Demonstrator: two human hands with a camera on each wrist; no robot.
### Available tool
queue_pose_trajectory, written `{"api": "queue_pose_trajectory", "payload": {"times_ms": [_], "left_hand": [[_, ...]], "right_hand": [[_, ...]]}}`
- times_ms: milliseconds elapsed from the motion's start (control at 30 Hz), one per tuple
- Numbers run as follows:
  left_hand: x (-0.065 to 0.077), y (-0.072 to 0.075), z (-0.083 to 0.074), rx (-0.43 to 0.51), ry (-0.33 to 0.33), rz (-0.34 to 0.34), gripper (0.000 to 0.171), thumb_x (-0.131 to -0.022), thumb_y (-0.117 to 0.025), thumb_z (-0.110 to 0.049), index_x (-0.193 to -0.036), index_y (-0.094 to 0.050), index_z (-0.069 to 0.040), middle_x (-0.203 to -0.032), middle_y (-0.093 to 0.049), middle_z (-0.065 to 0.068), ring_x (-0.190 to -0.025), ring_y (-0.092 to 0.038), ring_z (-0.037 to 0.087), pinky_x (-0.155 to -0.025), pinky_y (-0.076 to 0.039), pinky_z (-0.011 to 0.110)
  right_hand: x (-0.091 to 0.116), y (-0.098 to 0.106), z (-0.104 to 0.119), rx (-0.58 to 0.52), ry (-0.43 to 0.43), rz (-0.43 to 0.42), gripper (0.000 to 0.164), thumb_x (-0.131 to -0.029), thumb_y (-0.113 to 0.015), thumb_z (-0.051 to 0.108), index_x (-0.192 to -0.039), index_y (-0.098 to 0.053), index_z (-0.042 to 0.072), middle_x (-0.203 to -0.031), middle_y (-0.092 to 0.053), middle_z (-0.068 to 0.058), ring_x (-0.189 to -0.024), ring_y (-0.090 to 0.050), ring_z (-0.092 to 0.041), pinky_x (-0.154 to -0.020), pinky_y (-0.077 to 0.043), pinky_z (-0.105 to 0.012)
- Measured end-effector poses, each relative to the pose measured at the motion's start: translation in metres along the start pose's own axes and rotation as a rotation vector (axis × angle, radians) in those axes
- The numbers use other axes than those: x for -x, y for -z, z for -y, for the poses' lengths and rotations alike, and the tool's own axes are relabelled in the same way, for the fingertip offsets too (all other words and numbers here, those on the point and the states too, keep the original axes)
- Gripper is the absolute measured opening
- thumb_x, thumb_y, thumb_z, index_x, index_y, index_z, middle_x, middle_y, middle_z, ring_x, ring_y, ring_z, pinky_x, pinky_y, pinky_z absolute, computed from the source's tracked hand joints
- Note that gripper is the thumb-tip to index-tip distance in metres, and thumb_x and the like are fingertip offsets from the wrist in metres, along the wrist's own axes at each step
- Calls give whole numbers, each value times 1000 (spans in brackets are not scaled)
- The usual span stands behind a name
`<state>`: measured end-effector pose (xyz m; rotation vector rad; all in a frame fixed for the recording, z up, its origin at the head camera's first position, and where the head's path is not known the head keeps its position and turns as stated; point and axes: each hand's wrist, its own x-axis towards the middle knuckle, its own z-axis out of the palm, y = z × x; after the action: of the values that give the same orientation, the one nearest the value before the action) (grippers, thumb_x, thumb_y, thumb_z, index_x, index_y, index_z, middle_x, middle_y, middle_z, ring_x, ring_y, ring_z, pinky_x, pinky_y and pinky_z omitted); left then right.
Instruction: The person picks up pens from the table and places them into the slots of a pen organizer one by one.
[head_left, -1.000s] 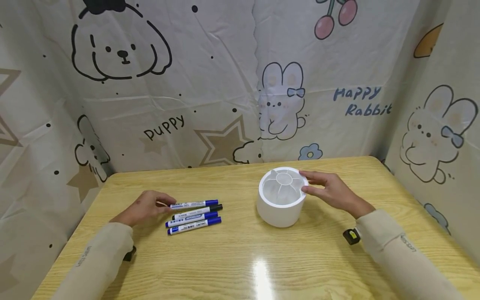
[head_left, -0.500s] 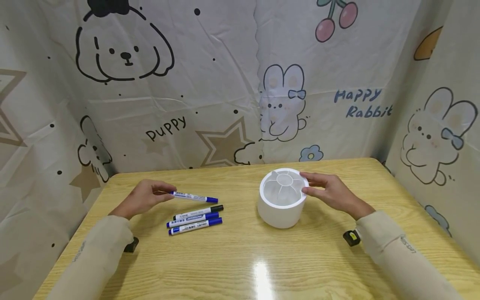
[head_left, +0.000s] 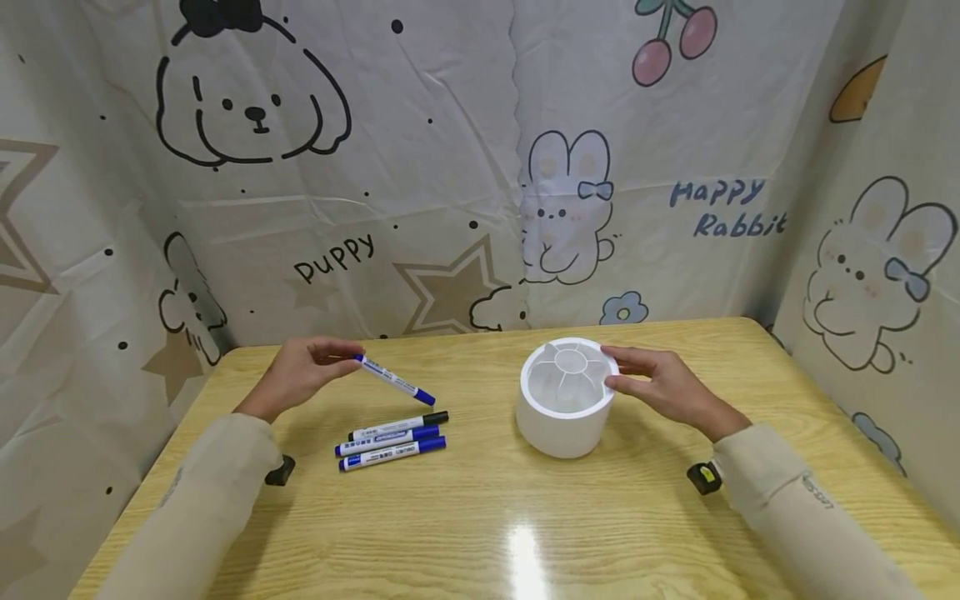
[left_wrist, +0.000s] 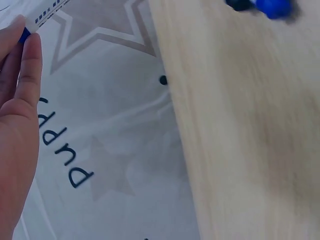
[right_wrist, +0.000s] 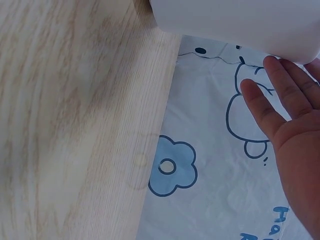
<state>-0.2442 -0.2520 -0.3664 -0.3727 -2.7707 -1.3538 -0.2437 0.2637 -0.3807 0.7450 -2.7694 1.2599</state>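
Note:
My left hand [head_left: 303, 371] pinches a white marker with blue ends [head_left: 395, 380] by its left end, between thumb and fingertips. The marker slants down to the right, its blue cap lowest. In the left wrist view the fingertips meet at the marker's blue end [left_wrist: 25, 35]. Just below lie a black-capped marker [head_left: 397, 427] and two blue-capped ones [head_left: 386, 440], side by side. My right hand [head_left: 667, 383] touches the right side of a round white pen holder [head_left: 562, 429] at its rim, fingers fairly straight. Clear dividers split the holder's inside into compartments around a central ring.
The wooden table [head_left: 480, 517] ends at a printed cloth backdrop [head_left: 450, 167], with more cloth at both sides. A small black device [head_left: 281, 471] sits at my left wrist, and another black device [head_left: 703, 477] at my right.
My left hand has lifted the far blue-capped marker from beside the others, moving up and slightly right; the marker has tilted cap-down. The right hand and the pen holder stay in place.

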Motion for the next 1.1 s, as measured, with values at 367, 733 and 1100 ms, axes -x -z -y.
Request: {"api": "queue_pose_trajectory", "payload": {"times_ms": [367,733,1100], "left_hand": [[-15,1,-26,58,-65,-20,28,-92,-74,-13,-115,-72,2,-110,-72,16,-91,-71,16,-79,-58,25],[-29,1,-57,109,-136,-13,27,-91,-75,-12,-114,-72,2,-110,-72,17,-97,-71,30,-79,-58,26],[-42,-10,-76,137,-245,-16,22,-91,-74,-6,-110,-73,3,-106,-73,17,-87,-71,12,-76,-58,25]], "right_hand": [[1,1,2,4,-6,1,55,-95,-71,21,-141,-53,-2,-144,-51,-23,-119,-59,-45,-94,-52,-53],[3,0,6,-9,17,-7,52,-95,-71,15,-140,-55,-2,-143,-52,-23,-117,-61,-43,-93,-52,-53],[1,0,7,-4,14,-9,52,-94,-71,14,-140,-54,-4,-143,-51,-23,-117,-60,-43,-93,-53,-52]]}}
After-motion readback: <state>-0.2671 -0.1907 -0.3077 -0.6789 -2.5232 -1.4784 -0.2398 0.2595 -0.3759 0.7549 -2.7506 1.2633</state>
